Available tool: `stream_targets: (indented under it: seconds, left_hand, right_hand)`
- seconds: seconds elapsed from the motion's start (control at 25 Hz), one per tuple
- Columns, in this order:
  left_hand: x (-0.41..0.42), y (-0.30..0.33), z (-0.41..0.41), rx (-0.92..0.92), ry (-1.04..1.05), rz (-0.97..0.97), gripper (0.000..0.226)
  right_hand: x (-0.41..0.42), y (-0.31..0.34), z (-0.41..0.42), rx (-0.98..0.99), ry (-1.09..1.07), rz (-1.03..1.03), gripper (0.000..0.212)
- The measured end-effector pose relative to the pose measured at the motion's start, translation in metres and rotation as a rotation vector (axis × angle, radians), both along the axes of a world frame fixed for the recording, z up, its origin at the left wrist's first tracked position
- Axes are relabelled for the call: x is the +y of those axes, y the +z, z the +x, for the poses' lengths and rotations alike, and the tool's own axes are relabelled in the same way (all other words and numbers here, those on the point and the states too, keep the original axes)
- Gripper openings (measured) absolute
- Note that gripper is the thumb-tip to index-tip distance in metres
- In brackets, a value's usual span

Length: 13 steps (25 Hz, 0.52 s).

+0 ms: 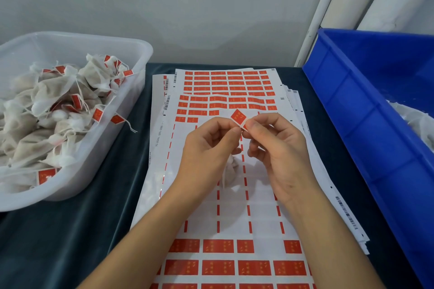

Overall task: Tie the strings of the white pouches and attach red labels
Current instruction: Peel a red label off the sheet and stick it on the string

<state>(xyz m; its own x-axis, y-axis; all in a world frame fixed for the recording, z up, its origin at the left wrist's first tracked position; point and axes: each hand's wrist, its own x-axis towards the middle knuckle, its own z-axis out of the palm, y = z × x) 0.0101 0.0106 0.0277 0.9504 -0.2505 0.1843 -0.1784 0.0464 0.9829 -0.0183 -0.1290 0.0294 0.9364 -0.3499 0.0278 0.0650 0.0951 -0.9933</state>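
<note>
A person's left hand [206, 145] and right hand [279, 148] meet above sheets of red labels [225, 267], fingertips of both pinching 1 folded red label [238, 118]. A white pouch [230, 170] hangs below between the palms. Finished labelled pouches [58, 110] fill a clear tub [131, 58] at left; a blue bin [366, 110] stands at right.

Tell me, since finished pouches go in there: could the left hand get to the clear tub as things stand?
Probably yes. The clear tub sits open-topped to the left hand's own side with only dark cloth between, though that hand is pinching the red label now.
</note>
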Motion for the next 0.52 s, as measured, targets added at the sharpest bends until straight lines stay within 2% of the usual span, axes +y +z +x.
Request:
stream_targets:
  seconds: [0.32, 0.52]
  left_hand:
    - [0.0006, 0.0032, -0.001, 0.002, -0.016, -0.009, 0.016]
    - [0.0026, 0.0025, -0.0009, 0.0, 0.009, -0.038, 0.012]
  right_hand:
    - [0.0014, 0.0001, -0.0004, -0.029, -0.001, -0.023, 0.006]
    - [0.0043, 0.0012, -0.0012, -0.113, -0.048, -0.258, 0.007]
